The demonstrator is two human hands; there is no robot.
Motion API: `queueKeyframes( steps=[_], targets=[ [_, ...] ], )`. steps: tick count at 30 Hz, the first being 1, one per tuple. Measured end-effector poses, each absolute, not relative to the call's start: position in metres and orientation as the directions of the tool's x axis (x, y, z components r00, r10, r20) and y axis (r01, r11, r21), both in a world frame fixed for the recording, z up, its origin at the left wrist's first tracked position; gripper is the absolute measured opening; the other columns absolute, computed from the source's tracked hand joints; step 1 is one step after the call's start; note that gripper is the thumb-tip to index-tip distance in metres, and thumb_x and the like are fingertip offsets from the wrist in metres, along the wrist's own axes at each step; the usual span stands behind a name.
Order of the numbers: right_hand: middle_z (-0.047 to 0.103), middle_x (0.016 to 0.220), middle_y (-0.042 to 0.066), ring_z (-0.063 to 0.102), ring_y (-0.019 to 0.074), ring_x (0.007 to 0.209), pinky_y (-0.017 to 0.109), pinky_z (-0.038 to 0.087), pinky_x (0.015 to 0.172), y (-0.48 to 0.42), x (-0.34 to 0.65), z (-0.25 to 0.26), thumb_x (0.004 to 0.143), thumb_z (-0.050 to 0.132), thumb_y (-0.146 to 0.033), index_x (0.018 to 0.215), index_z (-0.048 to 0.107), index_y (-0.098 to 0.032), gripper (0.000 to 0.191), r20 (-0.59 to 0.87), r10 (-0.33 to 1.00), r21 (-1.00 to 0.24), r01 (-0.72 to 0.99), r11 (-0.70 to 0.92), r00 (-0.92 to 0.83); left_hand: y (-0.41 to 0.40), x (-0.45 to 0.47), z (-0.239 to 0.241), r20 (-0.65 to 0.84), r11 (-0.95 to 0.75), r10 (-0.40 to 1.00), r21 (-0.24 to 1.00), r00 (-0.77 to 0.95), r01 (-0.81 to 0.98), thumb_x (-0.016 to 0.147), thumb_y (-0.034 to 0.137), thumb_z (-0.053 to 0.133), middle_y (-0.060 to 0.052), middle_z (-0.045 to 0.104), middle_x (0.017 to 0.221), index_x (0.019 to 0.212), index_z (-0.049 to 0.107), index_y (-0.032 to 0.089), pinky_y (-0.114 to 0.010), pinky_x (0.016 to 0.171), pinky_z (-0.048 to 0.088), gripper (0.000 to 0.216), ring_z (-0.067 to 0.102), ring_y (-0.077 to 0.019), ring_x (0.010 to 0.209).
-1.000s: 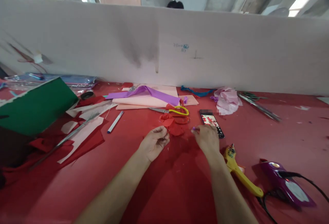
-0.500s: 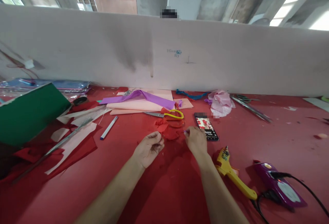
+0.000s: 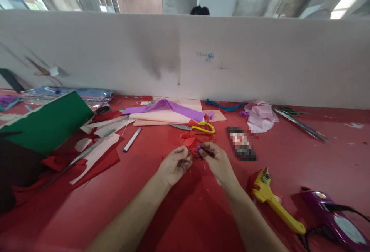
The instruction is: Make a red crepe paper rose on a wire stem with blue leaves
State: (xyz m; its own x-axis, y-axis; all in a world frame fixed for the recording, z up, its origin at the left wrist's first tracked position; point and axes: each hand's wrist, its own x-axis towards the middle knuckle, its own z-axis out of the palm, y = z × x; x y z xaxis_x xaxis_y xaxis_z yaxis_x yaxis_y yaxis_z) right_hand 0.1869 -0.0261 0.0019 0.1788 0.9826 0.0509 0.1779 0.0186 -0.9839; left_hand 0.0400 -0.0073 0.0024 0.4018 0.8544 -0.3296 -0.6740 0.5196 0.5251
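Observation:
Over the red tabletop (image 3: 202,213), my left hand (image 3: 176,164) is closed in a pinch; whatever thin thing sits in its fingertips is too small to make out. Close to it, my right hand (image 3: 215,161) pinches a small purple paper piece (image 3: 198,148) between thumb and forefinger. The fingertips of both hands are nearly together. Just beyond them lie crumpled red paper pieces (image 3: 188,139), partly hidden by my left hand. Scissors with yellow and red handles (image 3: 206,128) rest behind those, blades pointing left.
To the right are a blurred phone (image 3: 242,144), a yellow glue gun (image 3: 274,205) and a purple corded device (image 3: 335,217). Leftward lie a marker (image 3: 132,139), paper scraps (image 3: 98,155) and a green board (image 3: 54,122). A purple strip (image 3: 164,107) tops peach sheets (image 3: 150,122). A white partition (image 3: 115,51) stands behind.
My right hand has moved left with the purple piece, bringing its fingertips close to my left hand's. The whole view has shifted slightly to the left.

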Motion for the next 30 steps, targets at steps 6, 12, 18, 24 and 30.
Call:
queueKeyframes(
  steps=[6, 12, 18, 24, 30],
  targets=[
    [0.067, 0.077, 0.001, 0.058, 0.0138, 0.069, 0.028, 0.048, 0.069, -0.032, 0.174, 0.003, 0.067, 0.073, -0.033, 0.079, 0.068, -0.019, 0.019, -0.035, 0.975, -0.986, -0.17, 0.003, 0.22, -0.008, 0.041, 0.002, -0.338, 0.524, 0.852, 0.544, 0.4, -0.656, 0.053, 0.013, 0.082, 0.005, 0.047, 0.051, 0.057, 0.051, 0.014, -0.018, 0.048, 0.036, 0.031, 0.046, -0.0056, 0.049],
    [0.066, 0.077, -0.001, 0.057, 0.0135, 0.072, 0.028, 0.046, 0.072, -0.033, 0.177, 0.002, 0.066, 0.076, -0.027, 0.08, 0.07, -0.021, 0.016, -0.017, 0.98, -0.955, -0.294, 0.044, 0.2, -0.009, 0.044, 0.001, -0.349, 0.546, 0.837, 0.537, 0.42, -0.642, 0.049, 0.014, 0.084, 0.005, 0.051, 0.051, 0.057, 0.055, 0.013, -0.017, 0.049, 0.039, 0.031, 0.048, -0.0047, 0.047],
    [0.067, 0.078, 0.002, 0.059, 0.017, 0.077, 0.031, 0.046, 0.076, -0.036, 0.175, 0.009, 0.069, 0.073, -0.028, 0.081, 0.07, -0.019, 0.016, 0.038, 0.976, -0.985, -0.156, 0.073, 0.214, -0.009, 0.045, -0.005, -0.337, 0.551, 0.834, 0.549, 0.437, -0.629, 0.051, 0.013, 0.084, 0.004, 0.053, 0.053, 0.06, 0.058, 0.013, -0.018, 0.049, 0.037, 0.027, 0.048, -0.0047, 0.048],
    [0.069, 0.076, 0.001, 0.06, 0.0166, 0.073, 0.03, 0.047, 0.072, -0.036, 0.175, 0.01, 0.069, 0.071, -0.027, 0.078, 0.069, -0.019, 0.011, 0.093, 0.965, -0.99, -0.083, 0.117, 0.244, -0.008, 0.045, -0.009, -0.305, 0.524, 0.849, 0.585, 0.431, -0.619, 0.054, 0.015, 0.083, 0.003, 0.055, 0.053, 0.062, 0.061, 0.013, -0.018, 0.049, 0.035, 0.023, 0.049, -0.0056, 0.049],
    [0.067, 0.078, 0.002, 0.06, 0.0165, 0.074, 0.03, 0.048, 0.071, -0.04, 0.177, 0.01, 0.077, 0.065, -0.025, 0.081, 0.066, -0.02, 0.007, 0.223, 0.948, -0.973, 0.118, 0.2, 0.227, -0.009, 0.045, -0.006, -0.302, 0.502, 0.862, 0.622, 0.407, -0.601, 0.053, 0.018, 0.084, 0.003, 0.054, 0.052, 0.062, 0.061, 0.013, -0.019, 0.049, 0.034, 0.025, 0.048, -0.006, 0.048]
  ],
)
